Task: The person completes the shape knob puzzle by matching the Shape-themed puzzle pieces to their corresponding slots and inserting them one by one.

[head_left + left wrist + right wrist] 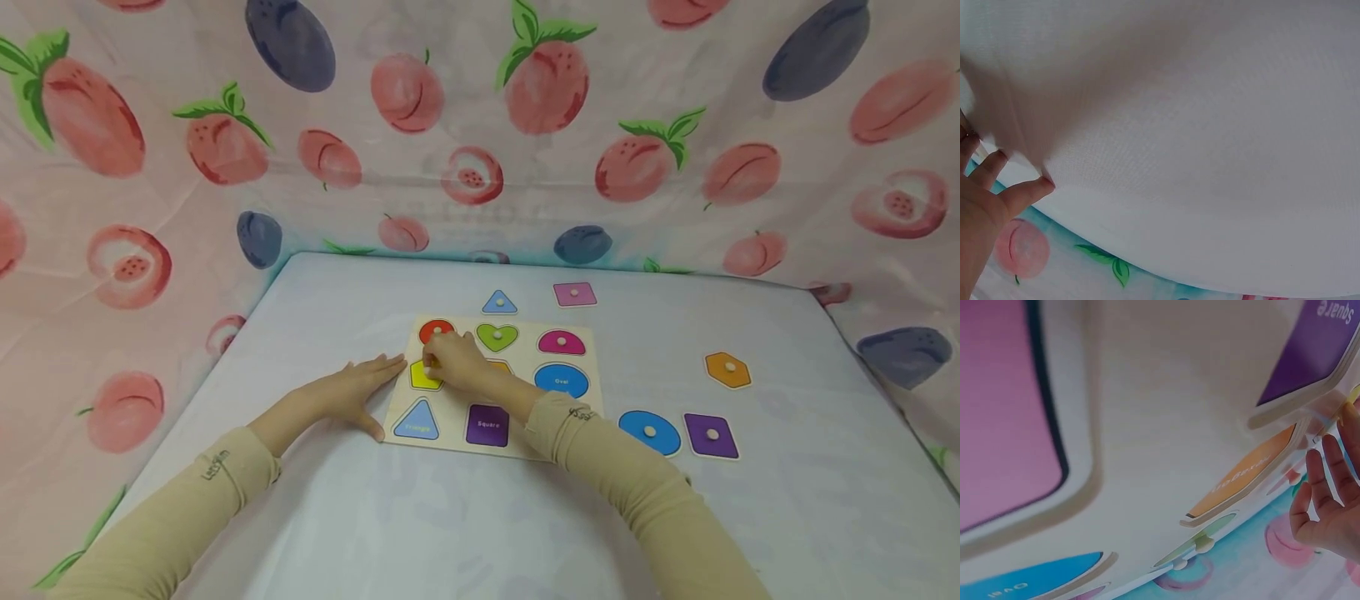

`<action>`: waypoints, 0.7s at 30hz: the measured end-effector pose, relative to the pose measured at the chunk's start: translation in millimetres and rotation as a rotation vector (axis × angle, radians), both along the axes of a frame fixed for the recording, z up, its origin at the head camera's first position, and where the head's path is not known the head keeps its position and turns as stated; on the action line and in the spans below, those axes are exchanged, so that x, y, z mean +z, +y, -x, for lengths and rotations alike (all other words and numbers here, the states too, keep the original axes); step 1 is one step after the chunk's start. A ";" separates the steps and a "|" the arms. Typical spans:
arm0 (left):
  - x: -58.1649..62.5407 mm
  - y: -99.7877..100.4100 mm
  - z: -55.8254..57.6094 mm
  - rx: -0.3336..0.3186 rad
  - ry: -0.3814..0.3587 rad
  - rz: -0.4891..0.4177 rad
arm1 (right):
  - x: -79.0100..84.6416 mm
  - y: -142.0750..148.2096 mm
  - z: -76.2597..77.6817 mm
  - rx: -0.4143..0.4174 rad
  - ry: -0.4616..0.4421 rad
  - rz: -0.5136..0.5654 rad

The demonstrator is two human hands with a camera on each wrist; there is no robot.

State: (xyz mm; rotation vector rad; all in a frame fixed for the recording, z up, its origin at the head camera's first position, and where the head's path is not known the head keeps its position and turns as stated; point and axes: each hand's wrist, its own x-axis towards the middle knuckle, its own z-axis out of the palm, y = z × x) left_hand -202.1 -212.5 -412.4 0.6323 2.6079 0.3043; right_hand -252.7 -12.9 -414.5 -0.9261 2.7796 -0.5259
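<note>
A wooden shape puzzle board lies flat on the white table. My right hand reaches across it and pinches the yellow piece at the left of the middle row; the knob is hidden by the fingers. In the right wrist view, the fingertips of the right hand meet at a sliver of yellow. My left hand rests with spread fingers along the board's left edge, thumb at the near corner. Red circle, green heart and magenta semicircle pieces with knobs sit in the far row.
Printed recesses show for the oval, triangle and square. Around the board lie a blue triangle, a pink rectangle, an orange hexagon, a blue oval and a purple square. Fruit-patterned cloth hangs behind.
</note>
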 end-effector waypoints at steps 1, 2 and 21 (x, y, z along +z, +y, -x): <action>0.1 -0.1 -0.1 -0.001 0.001 -0.001 | 0.1 -0.2 -0.4 0.000 0.003 -0.003; 0.1 -0.2 -0.2 -0.002 0.001 -0.001 | -0.1 -0.4 -0.5 0.001 0.009 -0.008; 0.1 -0.2 -1.1 -0.004 0.018 0.010 | -2.1 18.6 11.1 0.069 -0.015 0.040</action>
